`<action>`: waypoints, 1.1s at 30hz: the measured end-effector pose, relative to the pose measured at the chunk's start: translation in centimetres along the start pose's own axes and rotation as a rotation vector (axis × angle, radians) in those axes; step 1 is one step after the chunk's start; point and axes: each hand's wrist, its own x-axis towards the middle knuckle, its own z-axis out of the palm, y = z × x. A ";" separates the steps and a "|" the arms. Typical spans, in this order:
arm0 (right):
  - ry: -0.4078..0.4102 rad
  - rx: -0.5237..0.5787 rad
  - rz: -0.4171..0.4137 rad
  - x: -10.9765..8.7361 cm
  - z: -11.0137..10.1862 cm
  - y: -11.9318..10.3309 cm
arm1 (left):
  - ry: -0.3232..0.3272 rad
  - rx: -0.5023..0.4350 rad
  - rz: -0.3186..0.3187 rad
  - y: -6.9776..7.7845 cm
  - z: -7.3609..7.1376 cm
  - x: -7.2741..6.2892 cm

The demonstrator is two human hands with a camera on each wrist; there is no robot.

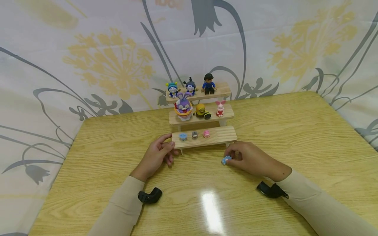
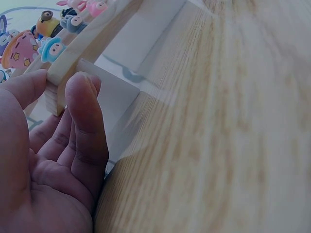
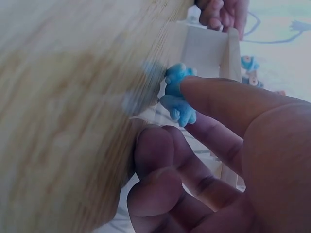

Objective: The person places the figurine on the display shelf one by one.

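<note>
My right hand [image 1: 248, 159] pinches a small light-blue figurine [image 3: 179, 94] between thumb and forefinger, low over the table in front of the stand's right end. The other fingers curl near the tabletop. At the stand's left end, my left hand [image 1: 157, 152] holds the corner of the lowest step between thumb and forefinger, the other fingers loosely bent below. The wooden three-step stand [image 1: 222, 133] bears three tiny figures on its lowest step: a light-blue one [image 1: 183, 136], a grey one [image 1: 194, 134] and a pink one [image 1: 206, 133], with bare wood to their right.
On the middle step sit a purple rabbit figure [image 1: 183, 106], a yellow figure [image 1: 200, 110] and a pink-eared figure in red [image 1: 220, 108]. The top step carries two blue-faced figures and a dark-haired toy figure [image 1: 209, 84]. Behind the wooden table [image 1: 118, 131] hangs a flowered cloth [image 1: 103, 65].
</note>
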 end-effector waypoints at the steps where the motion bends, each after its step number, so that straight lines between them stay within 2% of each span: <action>1: -0.001 -0.002 -0.001 0.0 0.0 0.0 | 0.000 -0.001 -0.001 0.0 0.0 0.0; 5: -0.009 0.000 0.000 0.1 0.0 0.0 | -0.001 0.001 -0.001 0.0 0.0 0.0; 16: -0.042 0.019 -0.062 0.0 -0.3 -0.3 | -0.007 0.009 0.001 0.0 -0.1 0.0; 22: -0.021 -0.003 -0.088 -0.1 -0.6 -0.6 | -0.007 0.007 0.001 -0.1 -0.1 0.0; 33: 0.050 0.037 -0.123 -0.1 -0.7 -0.9 | -0.006 0.009 0.007 -0.1 0.0 0.0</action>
